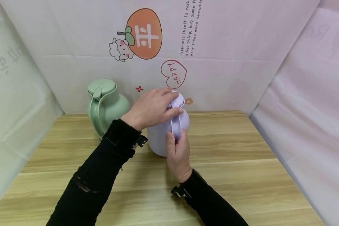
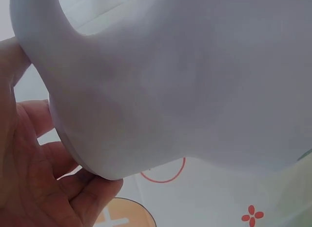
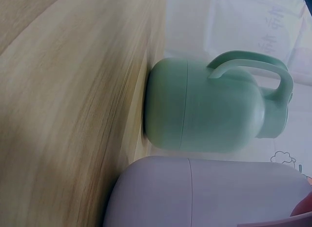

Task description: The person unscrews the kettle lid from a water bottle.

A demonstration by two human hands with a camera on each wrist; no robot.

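A lilac thermos jug (image 1: pixel 158 139) stands upright on the wooden table, its handle facing the person. The right hand (image 1: pixel 178 158) grips the lower part of its handle (image 1: pixel 176 125), thumb on the near side. Over the top lies the left hand (image 1: pixel 153 108), its fingers and thumb spread around the lid (image 1: pixel 180 99). In the left wrist view, the left fingertips curl against the edge of the jug's (image 2: pixel 146 90) top. Most of the right hand is out of the right wrist view, where the lilac jug's side (image 3: pixel 156 193) shows low.
A green thermos jug (image 1: pixel 114 108) stands at the back left of the wooden table (image 1: pixel 228 163), close behind the left forearm. White printed cloth (image 1: pixel 228 37) hangs right behind both jugs and along the two sides.
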